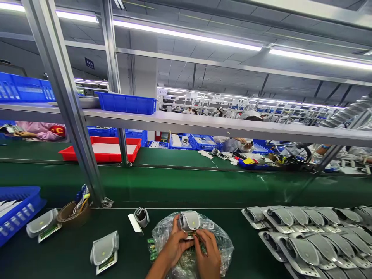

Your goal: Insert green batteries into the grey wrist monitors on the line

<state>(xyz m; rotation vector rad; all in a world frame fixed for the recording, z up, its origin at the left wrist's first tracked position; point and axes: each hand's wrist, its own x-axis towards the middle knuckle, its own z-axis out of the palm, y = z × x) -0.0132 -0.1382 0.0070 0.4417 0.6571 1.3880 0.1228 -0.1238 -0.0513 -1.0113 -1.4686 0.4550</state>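
Observation:
My left hand (175, 245) and my right hand (207, 252) are closed together on one grey wrist cuff (190, 221), gripping its lower edge where a strip of circuit board shows. Beneath them is a clear plastic bag (222, 242), with green circuit boards (152, 250) at its left side. Just beyond the bag, to the left, a small rolled grey cuff (142, 217) lies with a white plastic part (134, 223). Farther left, a grey cuff unit (104, 250) rests on the dark green bench, its board and white frame showing.
Rows of grey cuff units (314, 248) fill the right side. At left stand another cuff unit (43, 224), a brown tape roll (74, 215) holding tools, and a blue basket (21, 209). A metal post (68, 100) and shelf (186, 123) rise ahead. Co-workers sit beyond the green belt (180, 186).

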